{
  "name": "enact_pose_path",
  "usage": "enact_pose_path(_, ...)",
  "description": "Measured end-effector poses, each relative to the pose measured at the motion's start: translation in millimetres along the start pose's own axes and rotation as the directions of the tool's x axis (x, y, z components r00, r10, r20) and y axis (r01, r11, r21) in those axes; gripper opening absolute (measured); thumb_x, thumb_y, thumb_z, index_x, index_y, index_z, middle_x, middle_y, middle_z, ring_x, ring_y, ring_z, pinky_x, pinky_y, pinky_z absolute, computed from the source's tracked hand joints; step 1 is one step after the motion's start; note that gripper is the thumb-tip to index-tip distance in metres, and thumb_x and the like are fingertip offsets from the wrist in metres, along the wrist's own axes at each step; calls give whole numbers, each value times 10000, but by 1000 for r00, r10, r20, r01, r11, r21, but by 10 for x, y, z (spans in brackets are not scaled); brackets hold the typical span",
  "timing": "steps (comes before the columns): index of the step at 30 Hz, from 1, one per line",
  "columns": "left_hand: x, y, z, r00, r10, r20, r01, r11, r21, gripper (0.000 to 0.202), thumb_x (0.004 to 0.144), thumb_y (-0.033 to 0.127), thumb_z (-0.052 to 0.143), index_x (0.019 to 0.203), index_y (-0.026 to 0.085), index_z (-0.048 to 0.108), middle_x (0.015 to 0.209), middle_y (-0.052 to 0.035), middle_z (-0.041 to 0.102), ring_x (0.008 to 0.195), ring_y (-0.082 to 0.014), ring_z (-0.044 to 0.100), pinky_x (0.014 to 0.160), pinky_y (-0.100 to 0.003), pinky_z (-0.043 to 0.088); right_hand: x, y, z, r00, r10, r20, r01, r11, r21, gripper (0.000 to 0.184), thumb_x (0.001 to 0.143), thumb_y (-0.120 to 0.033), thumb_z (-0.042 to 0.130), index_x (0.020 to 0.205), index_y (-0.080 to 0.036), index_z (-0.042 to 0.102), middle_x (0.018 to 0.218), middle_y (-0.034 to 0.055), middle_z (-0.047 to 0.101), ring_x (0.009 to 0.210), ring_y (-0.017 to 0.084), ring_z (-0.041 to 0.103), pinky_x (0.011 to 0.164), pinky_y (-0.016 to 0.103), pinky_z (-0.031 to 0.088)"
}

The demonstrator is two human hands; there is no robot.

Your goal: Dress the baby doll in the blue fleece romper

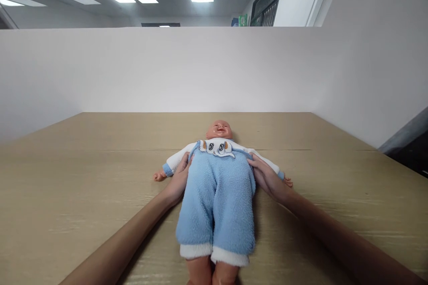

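A baby doll (220, 129) lies on its back, head away from me, arms spread to both sides. It wears a white long-sleeved top (179, 159) with blue cuffs and fluffy blue pants (230, 191) with white hems. An animal face patch (217, 147) decorates the chest. At the left side of the pants' waist, my left hand (179, 178) is closed on the blue fabric. My right hand (267, 177) grips the opposite side of the waist, its fingertips at the upper edge. Some fingers of both hands are hidden beside the doll.
The doll rests on a wood-grain tabletop (110, 178) with a seam across it. A white partition (197, 69) rises behind the table, and a white wall (377, 53) stands at the right. Something dark (411, 147) shows beyond the right edge.
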State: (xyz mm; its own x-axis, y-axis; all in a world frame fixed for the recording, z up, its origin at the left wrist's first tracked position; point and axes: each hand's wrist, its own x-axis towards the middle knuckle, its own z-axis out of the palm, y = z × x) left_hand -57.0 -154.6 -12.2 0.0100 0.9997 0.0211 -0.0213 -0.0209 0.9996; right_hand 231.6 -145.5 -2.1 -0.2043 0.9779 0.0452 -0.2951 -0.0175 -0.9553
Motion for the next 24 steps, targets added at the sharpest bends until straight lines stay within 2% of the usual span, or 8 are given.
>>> enact_pose_path(3,15,19,-3,998,-58,-13,57,996,-64,719,926,704,660,1484,264,555,1582,-124,572,1502,-349,471,1197,-461,459,-38,-102,-110,993,61,96,-48,990,-135,266,858,-391,715,1101,-287,687,1047,6,719,1120,265,648,1088,399,500)
enact_pose_path(7,26,57,-46,996,41,81,-39,999,-30,579,949,719,627,1293,254,654,1307,-92,709,1206,-293,625,997,-375,532,-44,-77,-249,989,90,118,-60,970,-236,171,849,-382,740,964,-278,667,881,-11,629,931,246,608,937,374,504)
enact_pose_path(10,32,67,-91,988,102,113,-104,995,10,483,989,685,589,1189,250,650,1163,-47,708,1035,-237,616,924,-331,509,-10,1,-245,994,69,90,-45,966,-253,170,834,-378,737,910,-273,627,874,-15,607,908,237,585,907,361,487)
enact_pose_path(14,47,86,-135,980,135,145,-147,986,81,422,1023,634,559,1170,244,622,1128,-23,680,1035,-223,581,974,-313,454,8,17,-141,998,21,67,-6,977,-213,203,815,-404,657,970,-285,599,929,-1,636,963,255,612,980,381,492)
enact_pose_path(17,64,115,-168,976,126,180,-152,979,135,385,1036,607,543,1154,245,602,1086,-7,637,1007,-210,546,949,-293,429,-29,-74,-147,994,27,105,-4,978,-210,218,846,-413,637,1022,-287,611,974,7,645,1001,258,617,989,386,496)
enact_pose_path(19,73,139,-204,969,132,208,-174,965,198,374,1041,603,529,1108,241,596,1014,4,597,955,-200,512,906,-284,415,-70,-158,-221,984,74,161,-23,955,-297,196,882,-414,669,1009,-267,641,955,9,631,984,256,604,958,385,494)
enact_pose_path(21,77,165,-253,959,133,252,-197,948,250,364,1045,598,517,1077,243,593,972,12,566,942,-199,496,896,-284,403,-110,-231,-315,962,93,256,53,858,-511,170,899,-390,705,975,-242,669,962,18,627,995,264,594,979,402,479)
enact_pose_path(24,69,203,-342,944,91,317,-188,937,293,326,1045,570,523,1053,252,597,992,14,568,965,-200,499,924,-289,396,-157,-271,-410,906,53,419,319,563,-762,123,909,-299,692,1008,-226,687,1128,66,645,1124,304,586,1085,459,441)
